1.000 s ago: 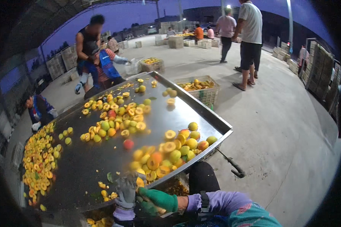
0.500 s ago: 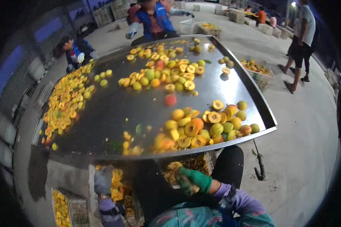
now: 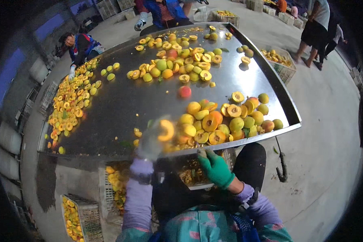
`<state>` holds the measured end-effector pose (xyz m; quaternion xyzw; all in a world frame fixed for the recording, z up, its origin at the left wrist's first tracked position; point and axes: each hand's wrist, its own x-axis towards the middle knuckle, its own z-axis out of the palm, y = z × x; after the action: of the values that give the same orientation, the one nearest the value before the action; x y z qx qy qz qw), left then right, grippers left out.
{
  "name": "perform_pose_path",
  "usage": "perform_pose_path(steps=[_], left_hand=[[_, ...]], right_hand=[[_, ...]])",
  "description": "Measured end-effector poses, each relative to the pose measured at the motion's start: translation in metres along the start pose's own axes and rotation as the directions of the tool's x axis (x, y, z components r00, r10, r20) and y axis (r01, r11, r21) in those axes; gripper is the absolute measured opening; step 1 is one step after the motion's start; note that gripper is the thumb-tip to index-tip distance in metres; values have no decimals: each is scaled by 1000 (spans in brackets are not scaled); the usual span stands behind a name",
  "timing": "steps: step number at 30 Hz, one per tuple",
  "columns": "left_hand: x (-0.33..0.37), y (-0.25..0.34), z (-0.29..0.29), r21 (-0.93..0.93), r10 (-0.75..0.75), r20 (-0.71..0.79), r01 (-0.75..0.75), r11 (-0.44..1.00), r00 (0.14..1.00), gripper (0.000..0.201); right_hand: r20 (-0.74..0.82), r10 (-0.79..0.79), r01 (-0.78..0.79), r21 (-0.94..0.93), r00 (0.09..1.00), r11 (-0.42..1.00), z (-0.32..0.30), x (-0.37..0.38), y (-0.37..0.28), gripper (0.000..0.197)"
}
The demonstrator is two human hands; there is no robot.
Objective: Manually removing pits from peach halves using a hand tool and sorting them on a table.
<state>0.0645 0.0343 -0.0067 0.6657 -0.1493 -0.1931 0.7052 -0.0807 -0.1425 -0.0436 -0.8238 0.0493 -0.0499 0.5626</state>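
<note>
My left hand point(image 3: 150, 141), in a grey glove and blurred by motion, is over the near edge of the metal table point(image 3: 121, 117). A cut yellow peach half point(image 3: 166, 130) is at its fingers, beside the near pile of whole and halved peaches point(image 3: 217, 137). My right hand point(image 3: 217, 168), in a green glove, is at the table's front rim just below that pile. Its fingers are closed, with pale, dirty tips; whatever they may hold is too small to make out. Beneath my hands, a crate point(image 3: 197, 186) holds brownish scraps.
Crates of peach halves stand low at left, one beside my left forearm point(image 3: 107, 189) and another farther out point(image 3: 89, 220). More peaches lie mid-table point(image 3: 177, 64) and along the left edge point(image 3: 70, 101). Co-workers sit at the far and left sides; people stand at right.
My left hand has risen from the crate at left to the table's near edge, where a peach half shows at its fingers. My right hand has moved up to the rim.
</note>
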Motion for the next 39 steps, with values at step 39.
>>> perform_pose_path(steps=[39], left_hand=[[-41, -4, 71, 647, 445, -5, -337, 684, 895, 28]], right_hand=[[-119, -91, 64, -216, 989, 974, 49, -9, -24, 29]])
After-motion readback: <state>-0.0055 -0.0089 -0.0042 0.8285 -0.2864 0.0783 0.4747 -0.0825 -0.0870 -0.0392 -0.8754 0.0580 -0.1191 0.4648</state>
